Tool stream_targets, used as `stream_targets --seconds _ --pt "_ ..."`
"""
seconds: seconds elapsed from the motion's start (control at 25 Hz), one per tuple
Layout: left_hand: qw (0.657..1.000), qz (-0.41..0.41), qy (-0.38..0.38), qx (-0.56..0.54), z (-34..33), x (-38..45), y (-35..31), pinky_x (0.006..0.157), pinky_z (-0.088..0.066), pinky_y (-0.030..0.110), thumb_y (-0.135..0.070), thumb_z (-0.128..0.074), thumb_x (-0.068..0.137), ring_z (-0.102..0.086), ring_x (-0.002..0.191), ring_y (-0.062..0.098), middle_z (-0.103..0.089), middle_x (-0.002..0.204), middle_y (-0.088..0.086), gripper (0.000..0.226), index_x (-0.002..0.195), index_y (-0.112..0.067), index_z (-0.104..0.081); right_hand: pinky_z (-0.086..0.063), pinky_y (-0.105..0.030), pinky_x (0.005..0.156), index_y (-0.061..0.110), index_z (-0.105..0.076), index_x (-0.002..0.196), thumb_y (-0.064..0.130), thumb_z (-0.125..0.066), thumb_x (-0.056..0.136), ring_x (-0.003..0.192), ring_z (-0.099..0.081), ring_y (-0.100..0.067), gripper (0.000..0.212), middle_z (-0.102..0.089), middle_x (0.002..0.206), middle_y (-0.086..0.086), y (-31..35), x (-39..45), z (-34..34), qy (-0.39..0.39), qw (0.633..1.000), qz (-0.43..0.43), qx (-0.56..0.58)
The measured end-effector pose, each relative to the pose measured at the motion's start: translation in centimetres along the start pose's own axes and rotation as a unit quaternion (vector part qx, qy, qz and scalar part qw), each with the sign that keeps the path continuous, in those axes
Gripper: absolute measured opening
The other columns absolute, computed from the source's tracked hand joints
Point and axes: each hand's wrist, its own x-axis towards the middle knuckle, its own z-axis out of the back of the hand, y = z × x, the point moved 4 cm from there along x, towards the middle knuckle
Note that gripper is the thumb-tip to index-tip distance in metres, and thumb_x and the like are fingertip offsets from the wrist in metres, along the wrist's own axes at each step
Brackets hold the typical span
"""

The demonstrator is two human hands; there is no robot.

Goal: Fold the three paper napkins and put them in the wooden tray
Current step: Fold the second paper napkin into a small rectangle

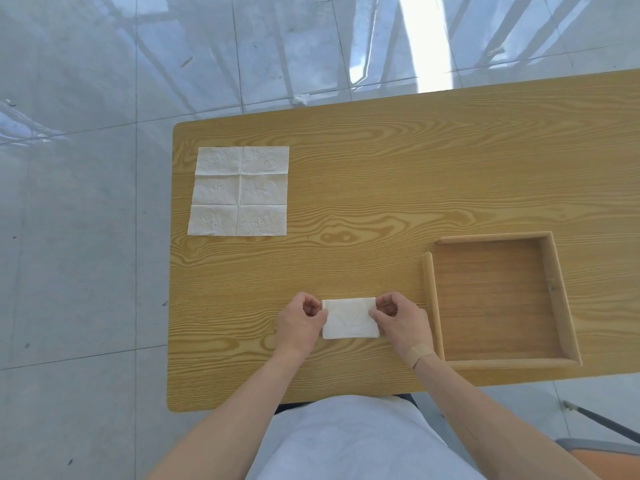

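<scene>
A small folded white napkin (349,319) lies on the wooden table near its front edge. My left hand (302,322) pinches its left edge and my right hand (401,322) pinches its right edge. An unfolded white napkin (239,191) with crease lines lies flat at the table's far left; whether it is one sheet or a stack I cannot tell. The square wooden tray (434,299) stands to the right of my hands, and nothing lies inside it.
The wooden table (381,174) ends at a left edge close to the unfolded napkin, with grey tiled floor (86,237) beyond. A chair part (602,445) shows at the lower right. A plaster is on my right wrist.
</scene>
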Motion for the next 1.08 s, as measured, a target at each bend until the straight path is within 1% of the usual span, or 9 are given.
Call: stream_targets --seconds 0.08,0.28,0.48,0.68,0.92,1.08 --pt "1.000 -0.006 -0.001 0.011 0.04 0.01 -0.02 0.059 -0.050 0.023 -0.019 -0.073 0.081 -0.060 0.067 0.008 -0.066 0.077 -0.006 0.014 0.081 -0.024 -0.061 -0.052 -0.023 0.063 0.028 -0.063 0.087 0.022 -0.072 0.083 0.073 -0.063 -0.004 0.011 -0.068 0.077 0.010 0.12 -0.09 0.05 -0.003 1.000 0.003 0.002" --pt "0.999 -0.017 -0.004 0.035 0.08 -0.09 -0.10 0.063 -0.053 0.031 -0.022 -0.073 0.080 -0.060 0.066 0.007 -0.066 0.074 -0.009 0.015 0.079 -0.026 -0.059 -0.053 -0.031 0.061 0.032 -0.059 0.089 0.023 -0.072 0.083 0.066 -0.063 -0.009 0.017 -0.068 0.074 0.007 0.22 -0.29 0.17 -0.008 1.000 0.001 0.008" --pt "0.999 -0.014 -0.002 0.041 0.21 -0.21 -0.01 0.060 -0.050 0.028 -0.025 -0.073 0.080 -0.058 0.063 0.005 -0.064 0.072 -0.011 0.015 0.076 -0.027 -0.058 -0.050 -0.027 0.057 0.032 -0.058 0.092 0.024 -0.071 0.084 0.064 -0.062 -0.008 0.018 -0.068 0.074 0.007 0.29 -0.29 0.08 -0.006 1.000 0.005 0.006" --pt "0.997 -0.016 -0.008 0.073 0.27 -0.25 -0.22 0.060 -0.051 0.032 -0.027 -0.072 0.081 -0.057 0.062 0.007 -0.063 0.069 -0.011 0.016 0.075 -0.027 -0.058 -0.051 -0.029 0.059 0.031 -0.058 0.093 0.022 -0.071 0.085 0.066 -0.061 -0.009 0.018 -0.067 0.074 0.007 0.15 -0.30 -0.02 -0.011 1.000 0.018 -0.008" --pt "0.994 -0.021 -0.014 0.111 0.17 -0.28 -0.62 0.061 -0.052 0.037 -0.029 -0.070 0.083 -0.060 0.065 0.013 -0.063 0.071 -0.009 0.016 0.075 -0.025 -0.057 -0.050 -0.029 0.058 0.033 -0.055 0.090 0.023 -0.071 0.085 0.064 -0.060 -0.011 0.019 -0.066 0.072 0.006 0.07 -0.17 -0.18 -0.025 0.999 0.021 -0.025" --pt "0.991 -0.027 -0.014 0.131 0.13 -0.49 -0.87 0.059 -0.052 0.038 -0.030 -0.068 0.085 -0.059 0.064 0.014 -0.063 0.072 -0.008 0.017 0.075 -0.025 -0.055 -0.048 -0.030 0.055 0.032 -0.053 0.093 0.023 -0.070 0.085 0.064 -0.059 -0.013 0.022 -0.062 0.072 0.001 0.15 0.13 -0.16 -0.023 0.999 0.019 -0.044"
